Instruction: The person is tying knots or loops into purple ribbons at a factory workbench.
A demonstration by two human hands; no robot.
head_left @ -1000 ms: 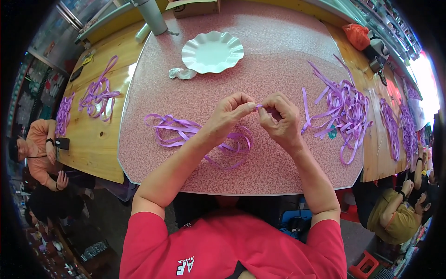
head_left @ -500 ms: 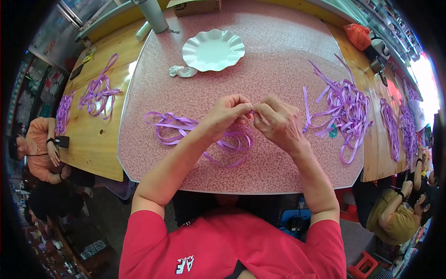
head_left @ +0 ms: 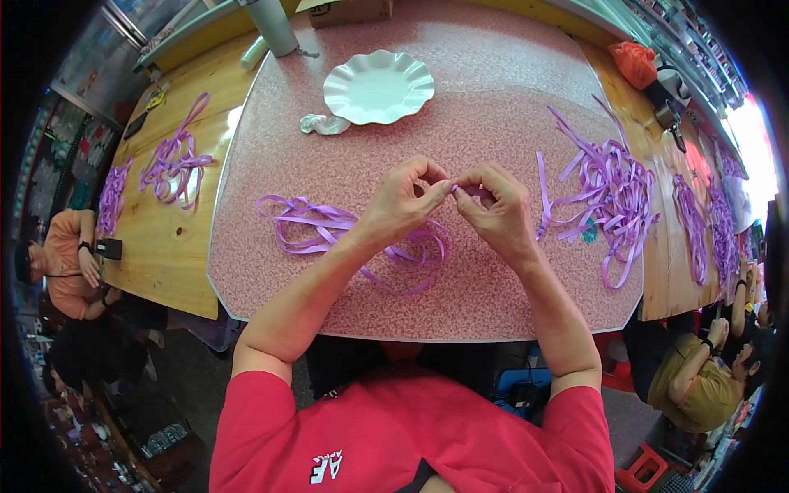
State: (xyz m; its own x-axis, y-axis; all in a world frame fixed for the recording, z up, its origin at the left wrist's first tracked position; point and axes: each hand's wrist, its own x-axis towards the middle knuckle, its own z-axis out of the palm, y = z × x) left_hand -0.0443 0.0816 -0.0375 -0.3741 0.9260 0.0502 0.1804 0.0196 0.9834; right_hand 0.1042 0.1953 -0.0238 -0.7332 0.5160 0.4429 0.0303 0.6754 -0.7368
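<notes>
My left hand [head_left: 404, 200] and my right hand [head_left: 496, 205] meet above the middle of the pink speckled table [head_left: 493, 308]. Thumbs and forefingers of both pinch a small bit of purple ribbon [head_left: 454, 188] between them; most of it is hidden by the fingers. Beneath and left of my left forearm lies a loose, looped bundle of purple ribbon [head_left: 306, 222], part of it covered by the arm. To the right of my right hand rests a larger tangled heap of purple ribbon [head_left: 612, 189].
Beyond my hands stands a pale scalloped plate [head_left: 379, 87], with a crumpled white wad [head_left: 324, 125] beside it. A grey cylinder [head_left: 269, 26] and a cardboard box [head_left: 349, 10] are at the far edge. More ribbon [head_left: 175, 168] lies on the left wooden table [head_left: 177, 246]. People sit at both sides.
Both hands have shifted slightly, and the right hand's fingers have turned inward around the pinched ribbon. The bundle and the heap on the table stay where they were.
</notes>
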